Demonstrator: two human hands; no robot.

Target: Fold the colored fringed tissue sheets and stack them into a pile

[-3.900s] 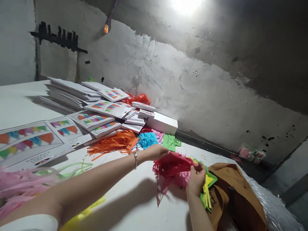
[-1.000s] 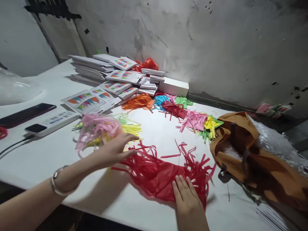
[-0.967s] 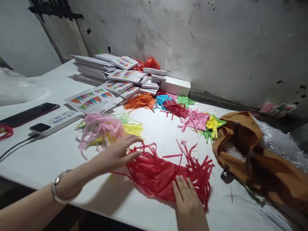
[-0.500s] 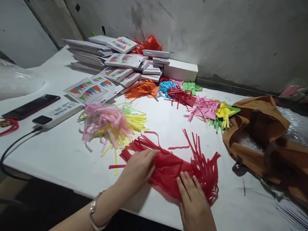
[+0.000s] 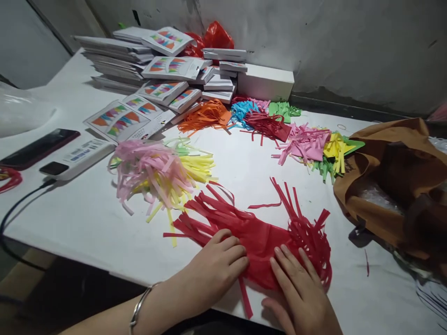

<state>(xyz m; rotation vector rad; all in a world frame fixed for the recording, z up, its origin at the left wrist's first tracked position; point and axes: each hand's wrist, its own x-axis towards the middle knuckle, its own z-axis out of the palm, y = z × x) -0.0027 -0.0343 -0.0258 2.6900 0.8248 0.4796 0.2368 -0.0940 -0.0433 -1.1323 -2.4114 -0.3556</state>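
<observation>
A red tissue-paper piece point(image 5: 258, 232) with fringes cut at both ends lies flat near the front edge of the white table point(image 5: 87, 218). My left hand point(image 5: 216, 267), a bracelet on its wrist, rests palm down on the near left part of the red paper, fingers loosely bent. My right hand point(image 5: 300, 293) lies flat on the paper's near right part with fingers stretched out. Neither hand grips anything. A loose red strip point(image 5: 265, 205) lies just beyond the paper.
A pink, yellow and green fringe pile point(image 5: 157, 170) lies left of the red paper. Further back are orange point(image 5: 206, 116), blue, red, pink point(image 5: 303, 144) and yellow fringes, stacks of printed cards point(image 5: 157, 70) and a white box point(image 5: 265, 81). A brown bag point(image 5: 387, 177) sits right; phone point(image 5: 37, 149) and remote left.
The red paper was lifted from the far pile and laid flat near the table's front edge. Both hands slid back towards me and now press on its near side.
</observation>
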